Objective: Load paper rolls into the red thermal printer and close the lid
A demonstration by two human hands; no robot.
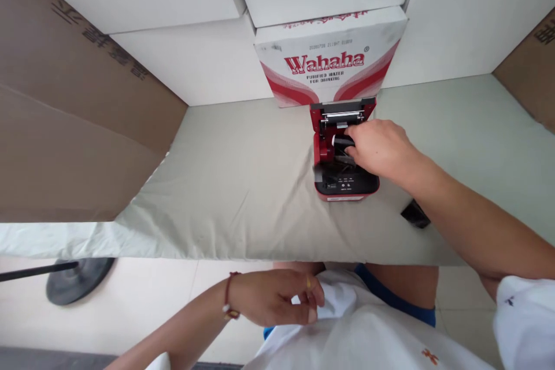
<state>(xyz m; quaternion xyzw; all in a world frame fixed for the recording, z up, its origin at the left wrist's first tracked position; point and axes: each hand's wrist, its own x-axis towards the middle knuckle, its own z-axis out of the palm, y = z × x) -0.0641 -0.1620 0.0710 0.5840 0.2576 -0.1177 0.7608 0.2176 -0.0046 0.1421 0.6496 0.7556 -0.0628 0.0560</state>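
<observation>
A small red-and-black label printer (347, 184) stands on the cloth-covered table with its lid (342, 118) tilted up. My right hand (379, 147) reaches in from the right, thumb and fingers closed around a black roll with a white end (340, 140), which looks like a ribbon roll. Dark, shiny film (327, 173) stretches across the printer's front opening. How far the roll sits in the printer is hidden by my fingers. Below the table edge, in front of my white shirt, my left hand (284, 298) is loosely curled, with nothing visible in it.
A Wahaha water carton (329, 63) stands right behind the printer, against stacked white boxes (182, 63). Brown cardboard (87, 115) rises at the left, more (531, 75) at the right. A small black piece (415, 214) lies under my right forearm. A round stand base (80, 283) is on the floor.
</observation>
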